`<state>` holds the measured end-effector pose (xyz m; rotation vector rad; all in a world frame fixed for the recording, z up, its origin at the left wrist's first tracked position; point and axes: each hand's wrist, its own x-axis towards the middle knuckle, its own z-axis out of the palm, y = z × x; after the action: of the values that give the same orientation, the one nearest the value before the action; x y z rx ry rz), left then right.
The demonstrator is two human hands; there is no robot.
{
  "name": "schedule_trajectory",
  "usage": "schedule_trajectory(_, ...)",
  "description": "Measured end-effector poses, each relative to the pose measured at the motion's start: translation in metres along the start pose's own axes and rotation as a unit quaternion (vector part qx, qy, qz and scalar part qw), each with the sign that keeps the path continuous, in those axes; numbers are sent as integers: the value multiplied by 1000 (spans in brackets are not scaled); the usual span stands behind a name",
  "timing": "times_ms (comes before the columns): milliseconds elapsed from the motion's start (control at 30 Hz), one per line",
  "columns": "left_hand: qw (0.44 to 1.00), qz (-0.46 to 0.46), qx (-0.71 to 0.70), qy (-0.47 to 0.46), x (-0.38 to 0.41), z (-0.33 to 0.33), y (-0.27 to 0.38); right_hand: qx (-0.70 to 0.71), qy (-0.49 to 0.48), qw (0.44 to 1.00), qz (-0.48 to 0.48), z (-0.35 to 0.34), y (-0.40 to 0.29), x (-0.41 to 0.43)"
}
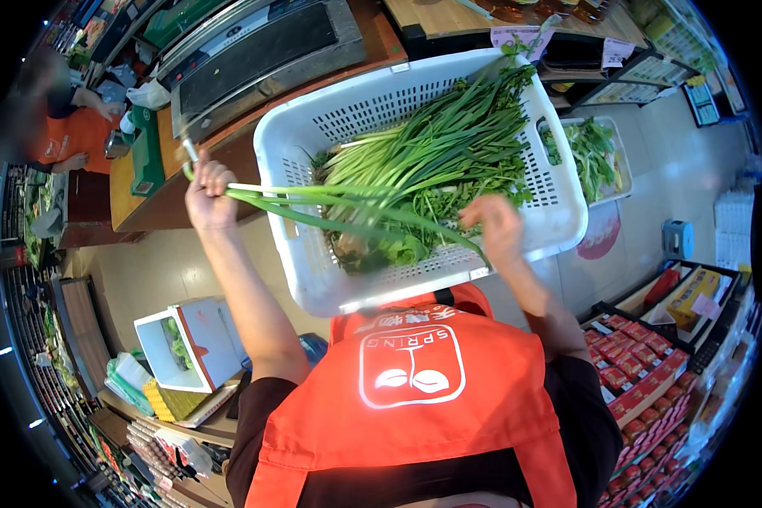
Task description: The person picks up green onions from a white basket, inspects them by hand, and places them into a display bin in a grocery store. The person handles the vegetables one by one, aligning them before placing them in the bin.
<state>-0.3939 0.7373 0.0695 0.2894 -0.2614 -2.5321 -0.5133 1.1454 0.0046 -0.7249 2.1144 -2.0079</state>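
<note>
My left hand (211, 193) is closed around a few long scallions (305, 197). Their white root ends stick out past my fist, while the green leaves trail right across the white plastic basket (419, 66). Over the basket's right part is my right hand (496, 230), blurred, with bent fingers near the leaf tips; whether it grips anything is unclear. Inside the basket lies a thick pile of scallions (419, 149), white ends toward the left. Leafy greens (413, 249) lie along the near side, and more leafy herbs (514, 82) at the far right corner.
A wrapping machine (260, 70) stands on the counter beyond the basket. Right of it, a smaller crate (625, 168) of greens rests low down. A co-worker in an orange apron (76, 140) is at the far left. An open white box (213, 340) stands at left, boxed goods (635, 355) at right.
</note>
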Motion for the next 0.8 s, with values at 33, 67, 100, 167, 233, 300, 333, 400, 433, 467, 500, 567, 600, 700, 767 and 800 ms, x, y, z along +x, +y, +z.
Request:
schedule_trajectory(33,1000,-2,5,-23,-3,-13,20,-120,-2,993,22,-21,18,11)
schedule_trajectory(67,999,4,41,-17,-9,-7,22,-236,-92,960,117,-38,24,22)
schedule_trajectory(100,997,6,79,-9,-16,0,21,-403,-150,899,82,-46,43,23)
schedule_trajectory(167,993,-29,113,4,-23,2,15,-687,-251,682,-3,-45,90,22)
schedule_trajectory(233,991,-75,109,-1,-29,-5,8,-514,-351,782,-44,6,99,46)
schedule_trajectory(300,987,-66,139,54,-36,-9,-2,-412,-427,793,-139,77,119,64)
schedule_trajectory(333,983,-61,153,81,-42,-7,-8,-407,-401,802,-177,112,126,62)
schedule_trajectory(400,979,-66,169,89,-50,-7,-7,-427,-411,778,-208,150,145,61)
schedule_trajectory(433,980,-69,163,89,-56,-6,-3,-454,-446,744,-201,163,149,63)
schedule_trajectory(467,980,-62,166,89,-62,-4,1,-480,-480,708,-193,173,153,64)
schedule_trajectory(500,980,-56,169,89,-68,-1,5,-461,-486,721,-175,177,156,65)
schedule_trajectory(567,979,-45,178,91,-79,-3,8,-430,-500,737,-145,173,138,81)
schedule_trajectory(600,977,-44,188,94,-82,-4,7,-369,-462,790,-164,170,136,89)
schedule_trajectory(700,971,-46,213,97,-82,-12,-6,-248,-328,886,-213,158,72,120)
schedule_trajectory(767,951,-24,278,134,-77,-7,-32,-202,-285,910,-224,150,9,138)
schedule_trajectory(800,941,-18,310,136,-75,2,-51,-177,-269,919,-227,148,-8,143)
